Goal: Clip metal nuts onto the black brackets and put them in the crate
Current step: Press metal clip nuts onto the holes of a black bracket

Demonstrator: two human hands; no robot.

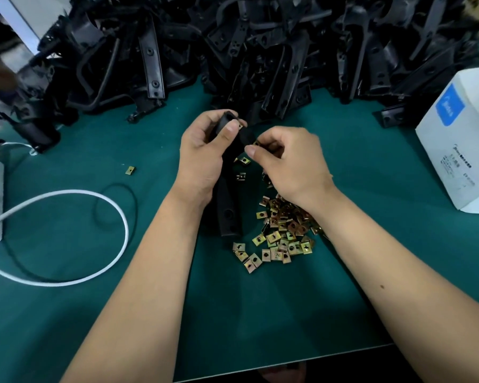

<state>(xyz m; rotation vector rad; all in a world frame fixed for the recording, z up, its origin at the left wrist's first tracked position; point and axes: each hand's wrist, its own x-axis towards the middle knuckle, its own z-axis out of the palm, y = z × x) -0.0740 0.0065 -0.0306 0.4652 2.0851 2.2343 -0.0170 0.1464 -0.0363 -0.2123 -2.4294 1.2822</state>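
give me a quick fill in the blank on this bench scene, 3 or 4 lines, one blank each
1. The left hand grips a black bracket while the right hand pinches a metal ____.
2. The loose nuts lie in a pile on the ____ mat.
3. One stray nut lies apart, to the ____ of the hands.
4. The coiled cable on the mat is ____.

Missing words: nut; green; left; white

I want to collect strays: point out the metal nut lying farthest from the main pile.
The lone nut on the green mat, left of the left hand and above the white cable loop. All others cluster under the right hand.
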